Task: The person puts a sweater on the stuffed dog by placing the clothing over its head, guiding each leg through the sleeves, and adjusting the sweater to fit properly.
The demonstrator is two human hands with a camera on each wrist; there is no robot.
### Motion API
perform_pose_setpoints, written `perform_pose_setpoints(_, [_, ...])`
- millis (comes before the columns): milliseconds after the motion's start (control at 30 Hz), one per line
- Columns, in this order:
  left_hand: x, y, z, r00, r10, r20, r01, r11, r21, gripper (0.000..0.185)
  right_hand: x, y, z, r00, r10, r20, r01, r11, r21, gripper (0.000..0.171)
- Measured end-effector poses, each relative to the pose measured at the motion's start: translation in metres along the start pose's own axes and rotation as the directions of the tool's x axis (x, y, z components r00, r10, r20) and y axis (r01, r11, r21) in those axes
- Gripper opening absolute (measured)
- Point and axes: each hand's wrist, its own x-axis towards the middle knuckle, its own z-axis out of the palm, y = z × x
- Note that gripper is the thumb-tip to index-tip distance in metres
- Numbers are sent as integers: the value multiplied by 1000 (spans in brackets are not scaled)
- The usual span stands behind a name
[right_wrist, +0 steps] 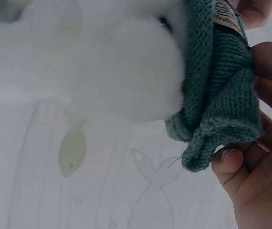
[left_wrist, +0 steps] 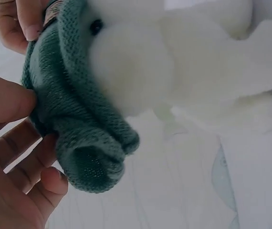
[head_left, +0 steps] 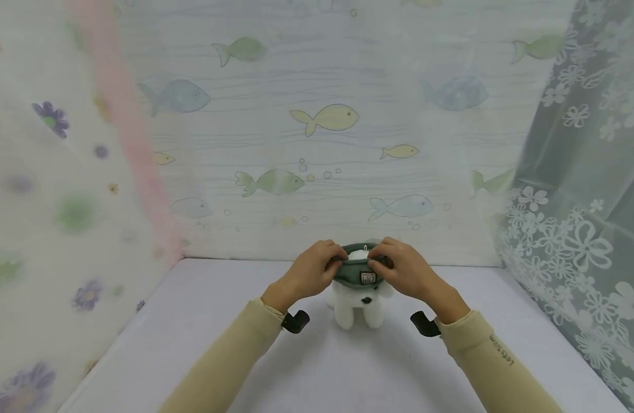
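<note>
A white plush dog [head_left: 359, 295] stands on its legs on the table, its dark nose facing me. Over its head sits a small green knitted sweater [head_left: 353, 273] with a label on the front, covering the brow; white plush shows through the upper opening. My left hand [head_left: 315, 267] pinches the sweater's upper edge on the left, and my right hand [head_left: 406, 268] pinches it on the right. In the left wrist view a short sleeve [left_wrist: 93, 167] hangs beside the left fingers. Another sleeve [right_wrist: 229, 131] lies against the right fingers in the right wrist view.
A white table [head_left: 296, 367] extends beneath both forearms. Behind it hangs a curtain [head_left: 276, 223] printed with fish. A flowered cloth [head_left: 49, 229] borders the left side, and a lace-patterned sheer curtain [head_left: 570, 252] the right.
</note>
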Motion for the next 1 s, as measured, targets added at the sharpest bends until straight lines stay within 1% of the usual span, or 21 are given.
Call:
perform_pose_setpoints(167, [-3, -3, 11, 1000, 2, -13, -1, 1000, 26, 15, -7, 7, 4, 999, 51, -12, -51, 999, 0, 9])
perform_pose_setpoints(267, [-4, -4, 15, 1000, -3, -19, 3, 999, 39, 14, -11, 10, 5, 998, 58, -19, -58, 998, -2, 10])
perform_pose_setpoints(367, [-5, -4, 18, 1000, -13, -11, 13, 999, 36, 15, -14, 14, 6, 997, 65, -28, -66, 998, -6, 12])
perform_pose_setpoints(500, [-8, -4, 22, 999, -39, 15, 39, 999, 22, 20, -20, 20, 11, 995, 99, -22, -100, 995, -18, 18])
perform_pose_setpoints(633, [-12, -6, 25, 998, -49, 27, 49, 999, 0, 25, -25, 25, 18, 989, 145, 2, -145, 989, 1, 27])
perform_pose_setpoints(700, [-14, -7, 26, 998, -52, 33, 53, 999, -15, 28, -27, 26, 21, 985, 173, 19, -173, 985, 17, 35])
perform_pose_setpoints(800, [-18, -8, 29, 996, -62, 59, 64, 997, -41, 37, -33, 27, 24, 976, 211, 60, -213, 977, 24, 52])
perform_pose_setpoints(933, [-24, -8, 33, 994, -58, 92, 62, 997, -40, 60, -42, 30, 30, 963, 245, 112, -252, 967, 46, 81])
perform_pose_setpoints(1000, [-26, -7, 37, 994, -53, 91, 55, 998, -17, 72, -45, 33, 35, 963, 241, 119, -249, 966, 63, 93])
